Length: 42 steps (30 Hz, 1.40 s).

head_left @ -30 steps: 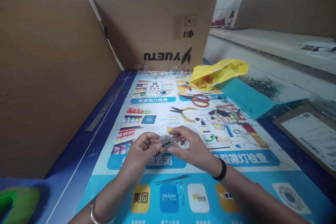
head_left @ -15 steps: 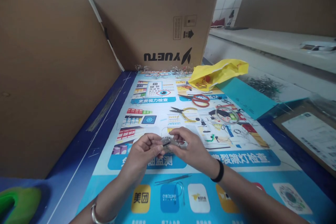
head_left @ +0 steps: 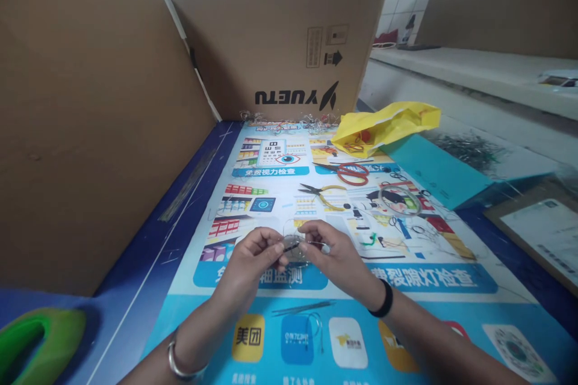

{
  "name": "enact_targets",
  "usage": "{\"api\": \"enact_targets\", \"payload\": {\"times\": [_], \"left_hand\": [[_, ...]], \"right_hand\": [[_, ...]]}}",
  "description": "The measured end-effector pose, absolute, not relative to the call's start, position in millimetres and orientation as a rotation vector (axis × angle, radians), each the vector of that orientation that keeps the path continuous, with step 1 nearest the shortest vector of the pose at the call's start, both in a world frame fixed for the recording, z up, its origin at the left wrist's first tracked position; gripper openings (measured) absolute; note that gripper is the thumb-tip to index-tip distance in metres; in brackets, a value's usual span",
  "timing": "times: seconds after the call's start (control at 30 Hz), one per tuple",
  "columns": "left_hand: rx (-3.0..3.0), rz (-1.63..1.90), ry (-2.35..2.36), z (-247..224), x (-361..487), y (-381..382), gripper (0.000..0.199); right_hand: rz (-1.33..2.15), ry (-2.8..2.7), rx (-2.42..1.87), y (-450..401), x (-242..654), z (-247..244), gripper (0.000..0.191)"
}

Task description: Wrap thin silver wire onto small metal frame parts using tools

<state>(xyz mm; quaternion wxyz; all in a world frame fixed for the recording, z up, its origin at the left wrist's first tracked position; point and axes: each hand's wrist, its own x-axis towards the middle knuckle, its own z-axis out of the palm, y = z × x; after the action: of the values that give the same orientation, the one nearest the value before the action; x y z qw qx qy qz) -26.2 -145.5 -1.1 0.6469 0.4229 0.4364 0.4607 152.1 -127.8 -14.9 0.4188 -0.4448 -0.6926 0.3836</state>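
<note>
Between my two hands, above the printed mat, is a small greyish wire piece (head_left: 295, 249) with a dark strip across it. My left hand (head_left: 255, 257) pinches its left side between thumb and fingers. On its right side, my right hand (head_left: 332, 252) grips it with thumb and fingertips, and thin wire curves up and out near the fingers. The piece's fine shape is too small to tell. Beyond the hands lie yellow-handled pliers (head_left: 333, 197), partly open, and red-handled scissors (head_left: 353, 174). Nearer to me are thin dark rods (head_left: 302, 308) and a loop of fine wire (head_left: 316, 332).
Cardboard walls (head_left: 280, 30) rise at the left and back. A yellow bag (head_left: 392, 124), a teal sheet (head_left: 438, 171) and a wire coil (head_left: 400, 200) lie to the right. A green ring (head_left: 67, 337) sits at the lower left.
The whole view has shifted slightly, with the scene further right. Both hands stay at the wire piece; the right fingers have moved a little, and more of the piece shows.
</note>
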Motion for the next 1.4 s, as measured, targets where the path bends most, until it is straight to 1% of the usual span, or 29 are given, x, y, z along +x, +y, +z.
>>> {"api": "enact_targets", "payload": {"times": [0.33,0.77,1.03,1.4], "left_hand": [[0.976,1.068,1.012,-2.2,-27.6,-144.5,0.012],[0.989,1.059,1.040,-0.5,-28.0,-144.5,0.012],[0.997,1.059,1.027,-1.4,-27.9,-144.8,0.012],[0.976,1.073,1.036,0.3,-26.9,-144.2,0.012]], "right_hand": [[1.020,-1.703,-1.127,-129.3,151.0,-15.3,0.022],[1.103,-1.645,-1.088,-127.6,150.9,-16.6,0.040],[1.126,-1.579,-1.084,-125.6,152.3,-17.4,0.034],[1.011,-1.598,-1.009,-128.2,151.9,-11.6,0.038]]}}
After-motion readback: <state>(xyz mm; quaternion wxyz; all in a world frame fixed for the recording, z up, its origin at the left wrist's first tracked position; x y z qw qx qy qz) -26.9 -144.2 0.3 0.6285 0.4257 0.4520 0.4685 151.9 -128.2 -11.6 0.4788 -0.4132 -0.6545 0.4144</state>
